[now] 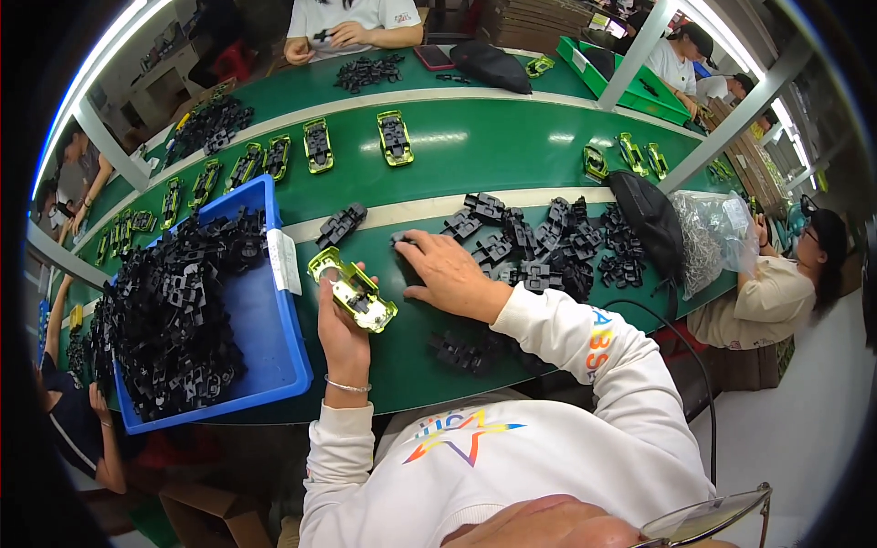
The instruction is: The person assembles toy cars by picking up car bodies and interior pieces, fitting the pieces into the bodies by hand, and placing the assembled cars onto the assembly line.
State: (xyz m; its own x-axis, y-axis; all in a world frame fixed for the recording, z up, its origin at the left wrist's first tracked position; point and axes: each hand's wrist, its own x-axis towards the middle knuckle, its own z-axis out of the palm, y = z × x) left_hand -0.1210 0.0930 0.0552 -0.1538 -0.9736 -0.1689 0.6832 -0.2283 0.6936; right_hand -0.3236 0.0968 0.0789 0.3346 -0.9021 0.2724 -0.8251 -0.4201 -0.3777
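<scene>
In my left hand is a lime-green toy car body, its hollow underside with some dark parts facing up. My right hand is just to its right, low over the green table. The fingers are bent, and a small black plastic part shows at the fingertips; most of it is hidden. The right thumb is apart from the fingertips. A black car chassis piece lies beyond the car body. Several more black chassis pieces are heaped to the right of my right hand, and a few lie nearer my body.
A blue bin full of black parts stands at left. Beyond is a green belt with several car bodies on it. At right are a black bag, a clear bag of screws and a cable. Other people sit around.
</scene>
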